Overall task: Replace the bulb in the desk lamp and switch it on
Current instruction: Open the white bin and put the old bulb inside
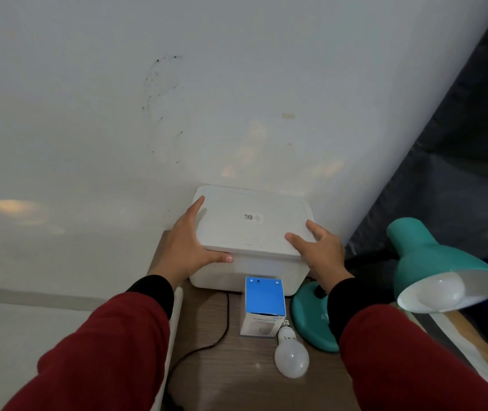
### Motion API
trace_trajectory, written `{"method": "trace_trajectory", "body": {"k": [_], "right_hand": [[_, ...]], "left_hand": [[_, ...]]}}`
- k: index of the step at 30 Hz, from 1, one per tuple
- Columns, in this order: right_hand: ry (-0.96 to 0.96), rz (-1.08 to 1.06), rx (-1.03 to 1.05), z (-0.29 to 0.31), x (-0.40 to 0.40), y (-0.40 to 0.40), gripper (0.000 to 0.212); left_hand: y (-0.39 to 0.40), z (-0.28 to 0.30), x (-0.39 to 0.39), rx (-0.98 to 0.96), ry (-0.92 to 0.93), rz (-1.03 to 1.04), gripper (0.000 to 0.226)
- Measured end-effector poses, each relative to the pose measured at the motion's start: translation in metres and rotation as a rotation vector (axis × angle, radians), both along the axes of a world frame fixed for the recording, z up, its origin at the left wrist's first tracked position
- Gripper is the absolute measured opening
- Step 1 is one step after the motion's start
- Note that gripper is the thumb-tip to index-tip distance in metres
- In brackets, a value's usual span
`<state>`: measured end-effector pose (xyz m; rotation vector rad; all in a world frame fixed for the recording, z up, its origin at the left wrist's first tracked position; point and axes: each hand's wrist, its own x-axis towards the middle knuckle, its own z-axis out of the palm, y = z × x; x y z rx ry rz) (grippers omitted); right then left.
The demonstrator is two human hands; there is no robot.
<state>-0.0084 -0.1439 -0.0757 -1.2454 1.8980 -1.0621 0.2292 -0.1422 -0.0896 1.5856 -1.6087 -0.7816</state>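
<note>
Left hand [191, 250] lying spread against the left end of the white box [251, 232], fingers straight along the lid edge, thumb under the near rim. Right hand [321, 252] lying spread at the box's right near corner, fingers flat on the lid. Box sitting at the far edge of the wood table [222, 351], against a white wall [118, 114]. QR sticker [253, 217] on lid, text unreadable. Carton [263, 307] standing just near the box, blue top, print too small. Bulb [291, 353] lying near-right of carton, screw cap pointing far, long axis near-far, marks unreadable. Teal lamp [444, 268] standing right, shade opening facing near-left, a bulb inside. Black cord [207, 345] crossing the table.
</note>
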Motion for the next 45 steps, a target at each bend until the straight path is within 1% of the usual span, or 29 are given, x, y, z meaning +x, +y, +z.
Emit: {"method": "trace_trajectory", "body": {"k": [3,6,9,17,22,25,27,31,34,36,39,45], "right_hand": [[0.016,-0.011,-0.004,0.000,0.002,-0.001,0.072],[0.048,-0.022,0.011,0.000,0.005,-0.003,0.073],[0.083,-0.025,0.041,0.005,0.005,-0.007,0.077],[0.198,-0.002,0.117,0.029,0.004,-0.012,0.075],[0.171,0.005,0.086,0.030,0.003,-0.004,0.074],[0.112,0.002,0.050,0.031,0.002,-0.001,0.076],[0.075,0.004,0.034,0.030,0.001,0.000,0.077],[0.038,-0.009,0.008,0.029,0.003,0.003,0.075],[0.020,-0.029,-0.014,0.033,0.005,0.002,0.075],[0.008,-0.028,-0.022,0.036,0.005,0.001,0.077],[0.017,-0.015,-0.041,0.042,0.005,0.002,0.073],[0.024,-0.007,-0.101,0.056,0.009,0.012,0.072]], "left_hand": [[0.001,-0.003,-0.002,-0.051,0.000,0.039,0.130],[0.003,-0.007,-0.003,-0.088,0.058,0.079,0.129],[0.004,-0.009,-0.004,-0.107,0.091,0.074,0.130],[0.009,-0.006,-0.006,-0.097,0.164,0.070,0.131],[0.008,-0.005,-0.004,-0.076,0.069,0.070,0.131],[0.006,-0.002,-0.005,-0.052,0.056,0.072,0.121],[0.004,0.002,-0.005,-0.040,0.006,0.064,0.115],[0.004,0.011,-0.001,-0.003,-0.056,0.080,0.119],[0.006,0.017,0.000,0.003,-0.037,0.097,0.119],[0.006,0.023,-0.001,-0.002,-0.028,0.095,0.117],[0.008,0.034,-0.003,-0.022,-0.058,0.088,0.112],[0.017,0.053,-0.001,-0.087,-0.108,0.108,0.112]]}}
